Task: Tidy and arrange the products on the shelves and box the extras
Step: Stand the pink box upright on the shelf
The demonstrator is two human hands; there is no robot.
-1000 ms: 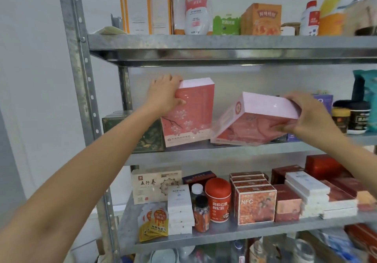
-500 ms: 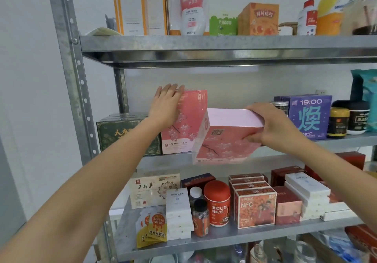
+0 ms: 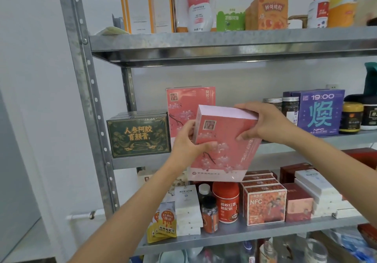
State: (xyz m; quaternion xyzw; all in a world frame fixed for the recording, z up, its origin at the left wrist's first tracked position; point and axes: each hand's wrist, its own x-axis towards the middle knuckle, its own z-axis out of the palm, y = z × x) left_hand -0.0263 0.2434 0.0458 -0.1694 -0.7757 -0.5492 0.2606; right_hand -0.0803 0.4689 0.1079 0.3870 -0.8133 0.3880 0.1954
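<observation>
Since half a second ago the left hand (image 3: 188,140) has left the standing pink blossom box (image 3: 187,103) and now grips the lower left side of the second pink blossom box (image 3: 222,146). The right hand (image 3: 265,122) clasps that box's top right corner, fingers curled round it. It hangs tilted in front of the middle shelf (image 3: 140,163), off its surface. Behind it, the standing box is upright just beside a dark green box (image 3: 138,135).
</observation>
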